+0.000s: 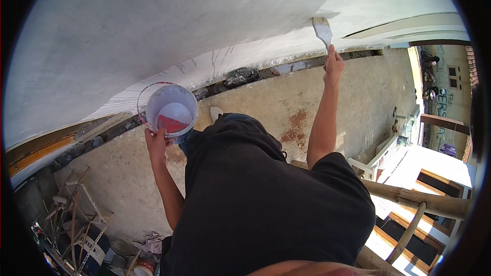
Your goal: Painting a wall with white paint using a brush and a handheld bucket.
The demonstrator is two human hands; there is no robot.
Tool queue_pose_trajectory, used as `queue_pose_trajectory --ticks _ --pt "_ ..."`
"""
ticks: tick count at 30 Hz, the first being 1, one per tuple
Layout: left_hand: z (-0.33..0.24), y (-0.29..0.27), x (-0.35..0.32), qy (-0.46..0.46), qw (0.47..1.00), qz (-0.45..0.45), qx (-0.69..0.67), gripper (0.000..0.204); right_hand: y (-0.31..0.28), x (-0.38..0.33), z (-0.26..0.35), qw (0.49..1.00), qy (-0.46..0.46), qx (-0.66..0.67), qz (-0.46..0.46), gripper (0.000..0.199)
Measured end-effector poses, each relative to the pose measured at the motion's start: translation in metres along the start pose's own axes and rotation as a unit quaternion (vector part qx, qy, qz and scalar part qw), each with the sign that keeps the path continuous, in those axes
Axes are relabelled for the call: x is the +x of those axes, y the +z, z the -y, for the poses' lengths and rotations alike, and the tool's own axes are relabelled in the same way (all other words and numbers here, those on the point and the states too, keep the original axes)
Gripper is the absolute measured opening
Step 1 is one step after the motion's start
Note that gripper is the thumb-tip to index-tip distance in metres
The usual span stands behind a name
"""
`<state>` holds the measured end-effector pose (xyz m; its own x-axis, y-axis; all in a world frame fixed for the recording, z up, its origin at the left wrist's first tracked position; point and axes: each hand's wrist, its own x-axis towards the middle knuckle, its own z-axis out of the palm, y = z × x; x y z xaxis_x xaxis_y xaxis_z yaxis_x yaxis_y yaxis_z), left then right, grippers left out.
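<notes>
My right hand [333, 65] is closed round the handle of a wide paintbrush [323, 31], with the arm stretched out ahead. The brush's bristles touch the wall [204, 15], beside a damp, darker grey patch. At the left, my left hand [157, 142] grips the rim of a paint bucket [187, 103] tilted toward me. Whitish liquid and a red piece lie inside the bucket, and its thin red wire handle stands up on the far side. Drips run down the wall's lower part.
Rubble and a dark plastic bag [241, 76] lie in a gutter along the wall's foot. Metal frames [82, 225] and a drum stand at the lower left. Wooden poles [409, 197] cross at the lower right. A white railing [391, 148] stands at the right.
</notes>
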<state>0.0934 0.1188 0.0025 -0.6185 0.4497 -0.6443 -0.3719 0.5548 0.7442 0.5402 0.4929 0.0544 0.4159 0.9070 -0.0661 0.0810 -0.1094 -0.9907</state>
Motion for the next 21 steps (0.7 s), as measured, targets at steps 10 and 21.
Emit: queue_pose_trajectory --ticks 10,21 --pt "0.005 0.002 0.000 0.010 1.000 0.004 0.002 0.033 -0.001 -0.007 0.051 0.995 0.025 0.082 0.045 0.035" --pt "0.004 -0.001 -0.006 0.011 1.000 0.013 0.024 0.035 0.016 -0.031 0.108 0.998 -0.046 0.041 0.013 0.033"
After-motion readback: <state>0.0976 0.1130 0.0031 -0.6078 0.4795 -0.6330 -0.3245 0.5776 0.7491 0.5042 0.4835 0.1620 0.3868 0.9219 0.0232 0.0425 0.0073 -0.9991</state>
